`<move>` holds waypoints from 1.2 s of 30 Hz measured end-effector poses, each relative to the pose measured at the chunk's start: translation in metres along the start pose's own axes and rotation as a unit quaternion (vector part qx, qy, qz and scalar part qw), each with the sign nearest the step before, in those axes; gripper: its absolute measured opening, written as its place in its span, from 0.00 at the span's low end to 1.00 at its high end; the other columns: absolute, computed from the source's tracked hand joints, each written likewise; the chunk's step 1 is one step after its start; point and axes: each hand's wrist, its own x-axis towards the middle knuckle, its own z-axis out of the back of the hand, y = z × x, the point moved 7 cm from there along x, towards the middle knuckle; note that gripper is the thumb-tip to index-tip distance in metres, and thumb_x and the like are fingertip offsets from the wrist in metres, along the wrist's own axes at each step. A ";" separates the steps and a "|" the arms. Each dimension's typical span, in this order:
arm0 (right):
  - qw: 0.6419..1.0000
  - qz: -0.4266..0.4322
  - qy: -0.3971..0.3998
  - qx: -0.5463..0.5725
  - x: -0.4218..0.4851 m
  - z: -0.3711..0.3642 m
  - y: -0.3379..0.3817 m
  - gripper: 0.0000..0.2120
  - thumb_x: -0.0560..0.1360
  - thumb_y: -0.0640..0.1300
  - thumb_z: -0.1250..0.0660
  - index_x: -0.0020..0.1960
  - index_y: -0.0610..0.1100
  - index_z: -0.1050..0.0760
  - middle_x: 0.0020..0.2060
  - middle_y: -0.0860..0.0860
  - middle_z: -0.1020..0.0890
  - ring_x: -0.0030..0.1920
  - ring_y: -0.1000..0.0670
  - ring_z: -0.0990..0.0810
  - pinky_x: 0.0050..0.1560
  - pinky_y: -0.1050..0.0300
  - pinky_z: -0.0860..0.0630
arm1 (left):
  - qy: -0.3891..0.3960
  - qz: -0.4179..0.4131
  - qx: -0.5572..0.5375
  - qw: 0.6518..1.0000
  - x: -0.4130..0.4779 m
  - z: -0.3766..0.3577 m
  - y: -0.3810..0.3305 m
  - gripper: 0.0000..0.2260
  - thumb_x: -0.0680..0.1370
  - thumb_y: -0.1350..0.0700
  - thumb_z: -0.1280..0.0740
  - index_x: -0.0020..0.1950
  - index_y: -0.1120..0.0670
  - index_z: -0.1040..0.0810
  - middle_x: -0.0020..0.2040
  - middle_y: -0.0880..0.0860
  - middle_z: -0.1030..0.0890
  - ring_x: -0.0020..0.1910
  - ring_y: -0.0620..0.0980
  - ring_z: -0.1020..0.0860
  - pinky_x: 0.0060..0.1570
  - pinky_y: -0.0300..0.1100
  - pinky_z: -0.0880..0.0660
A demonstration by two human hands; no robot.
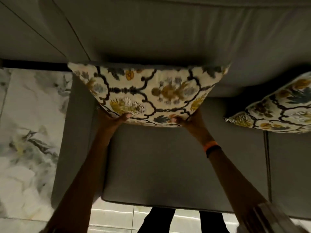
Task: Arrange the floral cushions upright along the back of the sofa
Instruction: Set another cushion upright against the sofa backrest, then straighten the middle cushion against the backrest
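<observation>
A cream floral cushion [148, 91] with dark scrollwork and yellow flowers stands against the grey sofa back [168, 34], above the left seat. My left hand [112, 119] grips its lower left edge and my right hand [188, 120] grips its lower right edge, thumbs on the front face. The fingers behind the cushion are hidden. A second floral cushion [277, 106] leans tilted on the seat at the right, partly cut off by the frame edge.
The grey seat cushion [168, 165] lies below my arms, with a seam to the neighbouring seat at the right. The sofa's left armrest [74, 132] borders a marbled tile floor [28, 132]. My dark-trousered legs [181, 221] stand at the sofa's front edge.
</observation>
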 end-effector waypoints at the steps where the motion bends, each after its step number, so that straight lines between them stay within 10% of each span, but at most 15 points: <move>1: 1.000 -0.001 0.017 -0.008 0.010 -0.006 -0.003 0.42 0.69 0.27 0.20 0.77 0.39 0.35 0.75 0.41 0.27 0.76 0.41 0.27 0.74 0.46 0.25 | 0.034 0.032 0.010 0.999 0.008 -0.005 0.011 0.55 0.62 0.45 0.16 0.81 0.53 0.43 0.80 0.52 0.36 0.76 0.52 0.33 0.76 0.51 0.34; 4: 0.999 -0.015 0.040 -0.013 0.030 -0.018 -0.012 0.41 0.70 0.28 0.21 0.78 0.32 0.37 0.74 0.41 0.26 0.75 0.42 0.27 0.68 0.61 0.21 | 0.096 0.103 -0.004 0.990 0.030 -0.007 0.067 0.61 0.54 0.32 0.17 0.81 0.48 0.40 0.79 0.50 0.32 0.76 0.52 0.31 0.75 0.59 0.32; 6: 0.999 -0.028 0.024 0.002 0.034 -0.016 -0.009 0.39 0.68 0.33 0.19 0.75 0.33 0.32 0.73 0.37 0.24 0.73 0.40 0.24 0.72 0.52 0.23 | 0.084 0.111 -0.015 0.990 0.028 -0.010 0.058 0.55 0.59 0.38 0.15 0.80 0.46 0.39 0.77 0.49 0.30 0.74 0.52 0.29 0.72 0.60 0.30; 9: 0.999 -0.033 0.004 0.026 0.033 -0.015 -0.013 0.32 0.69 0.28 0.21 0.69 0.38 0.28 0.71 0.37 0.22 0.71 0.46 0.24 0.66 0.64 0.21 | 0.055 0.123 -0.054 0.989 0.022 -0.021 0.042 0.50 0.66 0.47 0.17 0.81 0.49 0.42 0.75 0.51 0.28 0.70 0.52 0.26 0.57 0.48 0.19; 11: 0.999 -0.026 -0.019 0.040 0.030 -0.013 -0.015 0.41 0.66 0.39 0.16 0.74 0.35 0.30 0.73 0.39 0.22 0.73 0.45 0.23 0.71 0.53 0.21 | 0.018 0.149 -0.066 0.987 0.017 -0.026 0.043 0.62 0.56 0.36 0.16 0.81 0.48 0.46 0.76 0.52 0.29 0.71 0.54 0.25 0.43 0.41 0.16; 14: 0.998 -0.034 -0.025 0.052 0.029 -0.015 -0.041 0.55 0.61 0.54 0.14 0.79 0.42 0.36 0.75 0.44 0.24 0.75 0.45 0.25 0.75 0.39 0.26 | -0.020 0.172 -0.044 0.984 -0.008 -0.040 0.035 0.57 0.67 0.41 0.19 0.82 0.45 0.56 0.82 0.55 0.41 0.74 0.56 0.31 0.54 0.56 0.18; 20: 0.989 -0.139 -0.039 0.026 -0.040 0.025 -0.068 0.51 0.70 0.41 0.18 0.83 0.45 0.45 0.81 0.42 0.37 0.80 0.41 0.35 0.78 0.41 0.32 | 0.051 0.246 0.077 0.965 -0.089 -0.123 0.069 0.51 0.71 0.47 0.21 0.83 0.48 0.53 0.83 0.59 0.44 0.74 0.64 0.32 0.61 0.61 0.22; 27: 0.959 -0.244 -0.130 0.055 -0.124 0.205 -0.161 0.41 0.74 0.37 0.22 0.81 0.45 0.40 0.77 0.38 0.32 0.76 0.36 0.30 0.74 0.35 0.28 | 0.316 0.115 0.256 0.906 -0.180 -0.282 0.065 0.41 0.76 0.48 0.25 0.81 0.57 0.43 0.79 0.61 0.38 0.78 0.58 0.37 0.73 0.44 0.38; 36: 0.928 -0.142 -0.333 0.091 -0.109 0.493 -0.173 0.53 0.71 0.33 0.21 0.84 0.46 0.51 0.82 0.40 0.40 0.76 0.43 0.34 0.76 0.38 0.30 | 0.210 -0.007 0.092 0.973 -0.136 -0.458 -0.070 0.53 0.69 0.55 0.18 0.83 0.52 0.51 0.81 0.47 0.42 0.76 0.40 0.39 0.75 0.45 0.34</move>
